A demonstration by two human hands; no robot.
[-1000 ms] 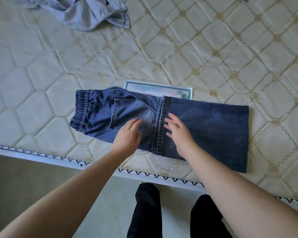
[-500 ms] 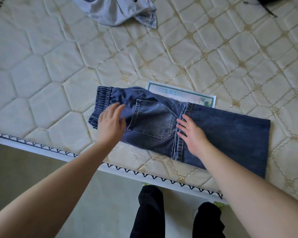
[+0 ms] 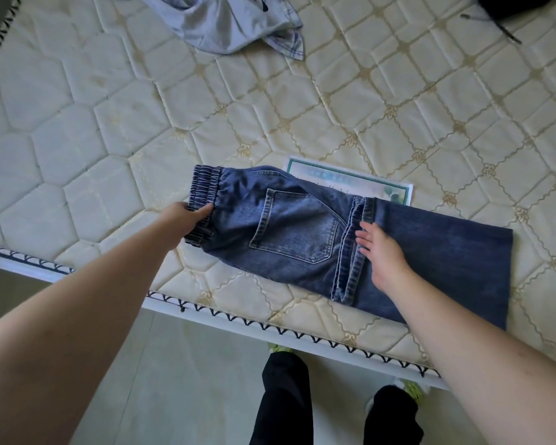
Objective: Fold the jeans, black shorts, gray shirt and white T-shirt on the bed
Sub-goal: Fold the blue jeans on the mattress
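Left hand [image 3: 182, 220] fingers curl round the jeans [image 3: 302, 232] elastic waistband; right hand [image 3: 381, 252] lies flat, fingers straight, beside the folded hem.

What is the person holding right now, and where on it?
The left hand grips the jeans at the elastic waistband. The right hand only rests flat on them beside the folded hems.

Soft, even daylight is falling across the mattress [image 3: 109, 130]; wide-angle distortion is bending its edges, and shadows are staying faint.
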